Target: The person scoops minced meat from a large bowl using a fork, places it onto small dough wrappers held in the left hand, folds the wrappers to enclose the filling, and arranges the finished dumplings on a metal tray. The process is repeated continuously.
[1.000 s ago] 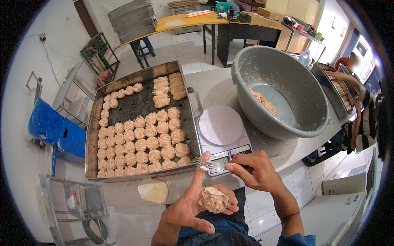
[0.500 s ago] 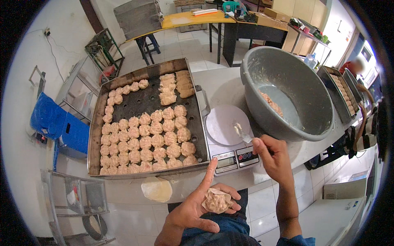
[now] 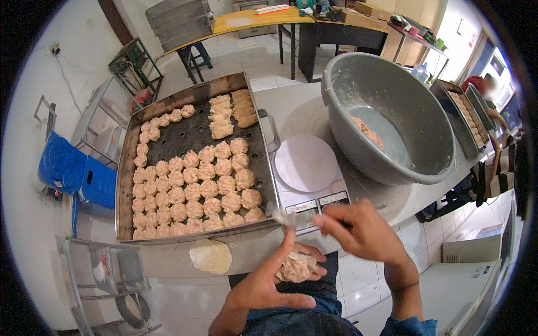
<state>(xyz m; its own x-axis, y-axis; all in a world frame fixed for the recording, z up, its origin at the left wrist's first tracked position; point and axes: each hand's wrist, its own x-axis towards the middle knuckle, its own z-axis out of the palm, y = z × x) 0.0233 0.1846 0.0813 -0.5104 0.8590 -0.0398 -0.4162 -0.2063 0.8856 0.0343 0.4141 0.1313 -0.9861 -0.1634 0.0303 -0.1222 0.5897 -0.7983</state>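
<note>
My left hand (image 3: 263,283) cradles a dumpling (image 3: 297,267) in its curled fingers, index finger pointing up and thumb spread. Pinkish filling bulges above the dumpling's pale wrapper. Pinched in my right hand (image 3: 361,232) is a small metal spoon (image 3: 284,217), smeared by motion, its end over my left fingertip. Both hands are close to a white kitchen scale (image 3: 307,162) with a round plate. A loose round wrapper (image 3: 210,256) lies at the table's front edge. To the left, a big metal tray (image 3: 185,131) with holes in its base bears rows of filled dumplings (image 3: 190,176).
A large grey tub (image 3: 386,117) with some meat filling (image 3: 367,133) stands behind the scale. Another dumpling tray (image 3: 462,115) sits at the far right, near a person (image 3: 482,87). A yellow table (image 3: 252,23) is at the back, a blue plastic container (image 3: 78,173) at left.
My right hand has moved left and nearer, swinging the spoon from above the scale to my left index fingertip. The dumpling has tilted slightly in my left hand. The view has shifted a little.
</note>
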